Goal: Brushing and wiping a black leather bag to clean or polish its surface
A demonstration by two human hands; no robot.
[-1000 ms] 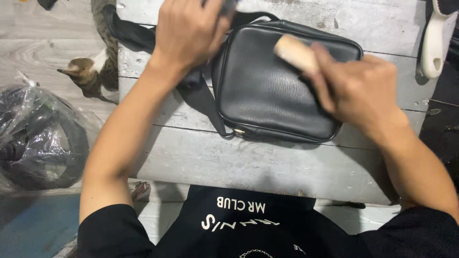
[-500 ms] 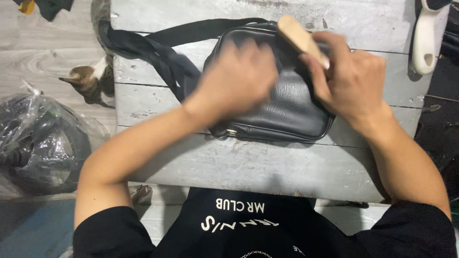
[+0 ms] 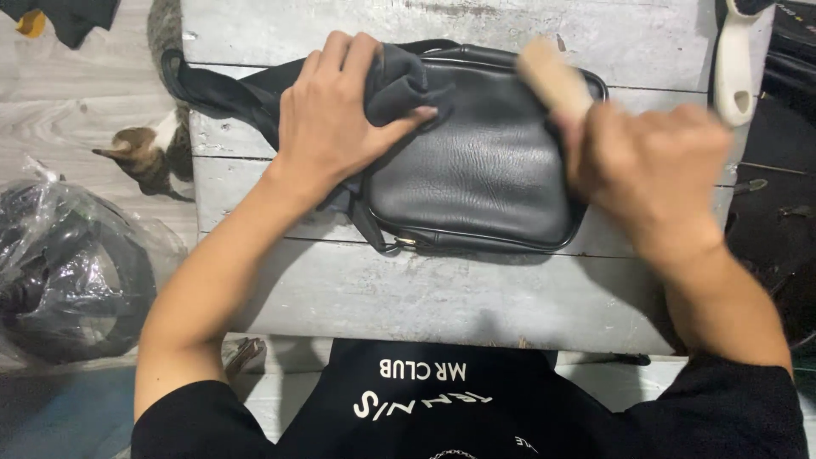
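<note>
- Flat on its back, the black leather bag point(image 3: 480, 161) lies on the weathered grey wooden table point(image 3: 442, 289), its broad front panel facing up so that the whole face is open to the hands above it.
- Pressing down on the bag's left end, the left hand point(image 3: 340, 127) has its fingers curled over a bunched fold of dark cloth or strap material and its thumb stretched out across the leather; this grip reads as a brace that keeps the bag from sliding.
- At the bag's upper right corner, the right hand point(image 3: 650, 170) is closed around the pale wooden handle of a brush point(image 3: 554, 78). The hand and the brush are blurred, so the bristles and the exact contact with the leather cannot be made out.
- Trailing off the table's left edge, the bag strap point(image 3: 212, 89) lies clear of the panel being worked.
- Lying near the table's right corner, a white-handled tool point(image 3: 733, 72) is well apart from both hands.
- On the floor to the left sit a small cat point(image 3: 149, 153) and a clear plastic bag point(image 3: 59, 263) holding dark things, both away from the table top.
</note>
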